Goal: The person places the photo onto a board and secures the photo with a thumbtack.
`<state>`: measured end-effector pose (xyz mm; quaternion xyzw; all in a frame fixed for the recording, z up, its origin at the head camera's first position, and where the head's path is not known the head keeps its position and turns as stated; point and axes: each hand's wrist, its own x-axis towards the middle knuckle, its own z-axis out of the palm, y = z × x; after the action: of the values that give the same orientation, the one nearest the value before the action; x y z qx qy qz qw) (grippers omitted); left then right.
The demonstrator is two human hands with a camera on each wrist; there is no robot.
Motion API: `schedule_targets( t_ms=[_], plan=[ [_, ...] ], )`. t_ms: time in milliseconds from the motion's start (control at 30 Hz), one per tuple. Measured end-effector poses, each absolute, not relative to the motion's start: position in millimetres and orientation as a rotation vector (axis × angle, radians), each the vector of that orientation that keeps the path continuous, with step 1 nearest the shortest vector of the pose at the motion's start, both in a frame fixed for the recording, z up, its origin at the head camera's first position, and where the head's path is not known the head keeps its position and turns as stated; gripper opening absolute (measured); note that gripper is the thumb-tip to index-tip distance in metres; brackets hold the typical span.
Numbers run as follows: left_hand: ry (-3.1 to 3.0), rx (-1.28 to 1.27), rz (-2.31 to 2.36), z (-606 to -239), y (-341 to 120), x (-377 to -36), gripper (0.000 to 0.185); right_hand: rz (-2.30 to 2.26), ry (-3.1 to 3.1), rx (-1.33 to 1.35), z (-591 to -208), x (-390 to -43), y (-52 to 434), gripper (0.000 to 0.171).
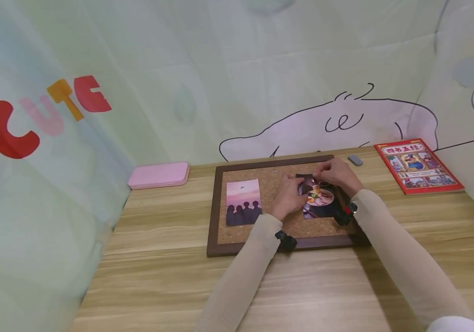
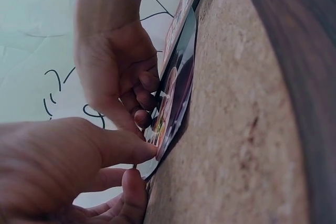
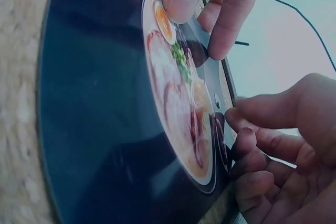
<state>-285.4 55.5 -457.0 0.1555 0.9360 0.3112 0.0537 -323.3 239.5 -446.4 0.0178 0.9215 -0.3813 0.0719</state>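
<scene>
A dark food photo [image 1: 322, 210] showing a bowl of noodles lies on a framed corkboard [image 1: 278, 226]. My left hand [image 1: 288, 198] is at its left side, the thumb pressing on the printed face near the bowl and the index finger by the upper edge. At the top right, my right hand [image 1: 336, 174] pinches the photo's edge between thumb and index finger, the other fingers curled. A small shiny pin [image 3: 217, 100] shows beside those fingertips. In the left wrist view the photo [image 2: 181, 85] bows slightly off the cork.
A second photo [image 1: 244, 203] of silhouetted people under a pink sky is pinned at the board's left. A pink case [image 1: 159, 175] lies left of the frame. To the right are a small grey block [image 1: 355, 160] and a red book [image 1: 419, 167]. A printed curtain backs the table.
</scene>
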Motion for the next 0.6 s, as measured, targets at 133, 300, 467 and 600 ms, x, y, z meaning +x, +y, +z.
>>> schedule_targets(
  t_ms=[133, 300, 467, 600],
  plan=[
    [2.826, 0.495, 0.989, -457.5, 49.5, -284.9, 0.056, -1.152, 2.761, 0.033, -446.8, -320.1, 237.8, 0.036],
    [2.780, 0.549, 1.020, -453.0, 34.8, -287.8, 0.053, -1.246, 2.714, -0.030, -445.5, -312.7, 239.7, 0.041],
    [2.698, 0.555, 1.065, -444.7, 12.0, -293.5, 0.050, -1.372, 2.643, 0.005, -440.9, -303.1, 245.1, 0.050],
    [2.724, 0.550, 1.038, -434.2, -15.2, -297.2, 0.052, -1.407, 2.622, 0.031, -436.1, -295.9, 249.3, 0.066]
  ],
)
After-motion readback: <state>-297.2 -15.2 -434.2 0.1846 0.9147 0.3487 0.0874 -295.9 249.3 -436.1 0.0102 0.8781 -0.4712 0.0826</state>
